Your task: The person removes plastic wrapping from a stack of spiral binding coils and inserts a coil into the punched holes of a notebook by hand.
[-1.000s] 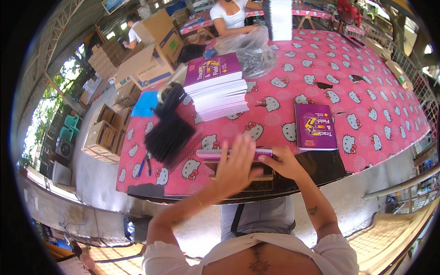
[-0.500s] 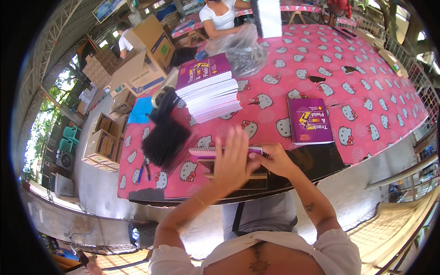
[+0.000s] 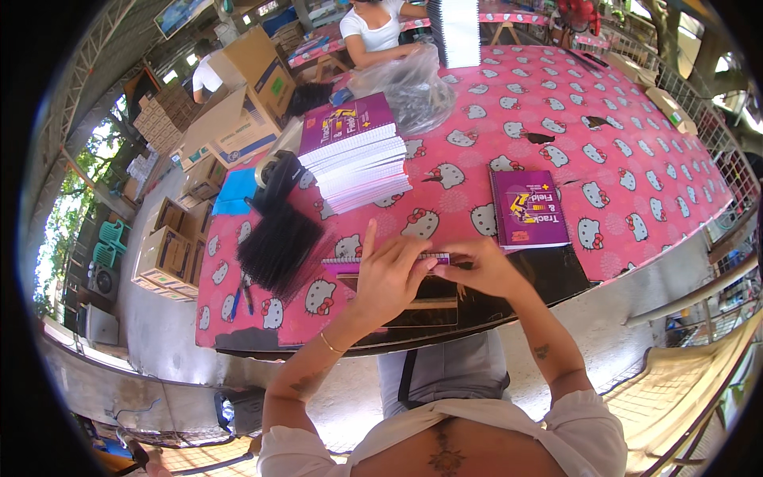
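Note:
A purple-covered notebook (image 3: 340,265) is held on edge at the near side of the table, its row of binding holes facing up. My left hand (image 3: 392,274) closes over its middle, index finger raised, thumb and other fingers at the bound edge. At the notebook's right end my right hand (image 3: 479,269) is closed, thumb and fingers pinched close to the left fingertips. Any small part between the fingertips is hidden. Another purple notebook (image 3: 528,208) lies flat beyond my right hand. Farther left stands a stack of notebooks (image 3: 358,171) with white page edges and a purple cover on top.
A bundle of thin black strands (image 3: 280,253) lies left of my hands, by a tape dispenser (image 3: 274,171) and pens (image 3: 242,300). A clear plastic bag (image 3: 417,91) sits beyond the stack. Cardboard boxes (image 3: 242,127) stand at the left. A person (image 3: 373,36) sits across the table.
My left hand, blurred and flat over the notebook before, has curled its fingers at the bound edge. My right hand's fingers have drawn in at the notebook's end. The view has shifted slightly.

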The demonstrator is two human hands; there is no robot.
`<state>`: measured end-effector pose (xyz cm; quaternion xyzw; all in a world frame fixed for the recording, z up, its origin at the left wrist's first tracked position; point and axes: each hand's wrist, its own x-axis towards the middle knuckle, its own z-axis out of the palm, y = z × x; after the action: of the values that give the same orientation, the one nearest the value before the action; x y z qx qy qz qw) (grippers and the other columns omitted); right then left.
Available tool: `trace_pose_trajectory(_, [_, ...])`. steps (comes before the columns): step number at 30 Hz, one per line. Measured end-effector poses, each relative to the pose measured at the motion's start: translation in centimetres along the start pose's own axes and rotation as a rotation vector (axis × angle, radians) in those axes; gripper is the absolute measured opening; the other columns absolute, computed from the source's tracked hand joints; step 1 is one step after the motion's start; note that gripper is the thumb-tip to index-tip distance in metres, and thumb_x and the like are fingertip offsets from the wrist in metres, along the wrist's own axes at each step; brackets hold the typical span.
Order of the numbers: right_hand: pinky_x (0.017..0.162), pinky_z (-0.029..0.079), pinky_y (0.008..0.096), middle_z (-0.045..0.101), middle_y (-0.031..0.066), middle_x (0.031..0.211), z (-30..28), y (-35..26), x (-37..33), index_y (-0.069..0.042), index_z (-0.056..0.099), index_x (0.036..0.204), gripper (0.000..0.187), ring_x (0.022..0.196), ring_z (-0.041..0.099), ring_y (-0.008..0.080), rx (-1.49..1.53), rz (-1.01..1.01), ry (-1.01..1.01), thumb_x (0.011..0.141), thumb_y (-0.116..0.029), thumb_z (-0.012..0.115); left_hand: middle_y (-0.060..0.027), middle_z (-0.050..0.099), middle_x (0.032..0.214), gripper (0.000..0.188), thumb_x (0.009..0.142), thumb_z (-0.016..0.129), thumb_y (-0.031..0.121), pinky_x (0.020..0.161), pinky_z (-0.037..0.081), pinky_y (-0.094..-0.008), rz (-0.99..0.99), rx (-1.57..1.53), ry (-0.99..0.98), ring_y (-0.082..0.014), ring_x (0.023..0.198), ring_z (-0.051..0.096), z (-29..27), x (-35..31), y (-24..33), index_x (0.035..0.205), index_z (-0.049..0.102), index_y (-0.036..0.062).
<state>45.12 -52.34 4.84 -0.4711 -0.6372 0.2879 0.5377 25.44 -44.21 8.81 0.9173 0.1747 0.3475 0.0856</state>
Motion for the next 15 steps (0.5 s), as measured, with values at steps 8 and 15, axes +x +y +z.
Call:
trace_pose_trajectory(8, [0.070, 0.056, 0.0295, 0.071, 0.0089, 0.082, -3.7, -2.3, 2.3, 0.002, 0.068, 0.094, 0.010, 0.077, 0.070, 0.0144, -0.132, -0.017, -0.169, 0.087, -0.003, 0.074, -0.0093, 0.072, 0.088, 0.015, 0.091, 0.073, 0.018, 0.104, 0.040, -0.0507, -0.006, -0.047, -0.009, -0.0297, 0.084, 0.069, 0.2, 0.4, 0.1, 0.099, 0.069, 0.0066])
trace_pose_trajectory(15, [0.072, 0.055, 0.0334, 0.066, 0.0137, 0.095, 0.9, -1.8, 0.4, -0.002, 0.062, 0.100, 0.019, 0.082, 0.069, 0.0257, -0.207, -0.080, 0.226, 0.086, -0.006, 0.074, -0.0160, 0.068, 0.087, 0.013, 0.087, 0.073, 0.008, 0.076, 0.051, -0.0490, 0.002, -0.138, -0.042, -0.0376, 0.083, 0.066, -2.2, 0.4, -0.5, 0.098, 0.069, 0.0028])
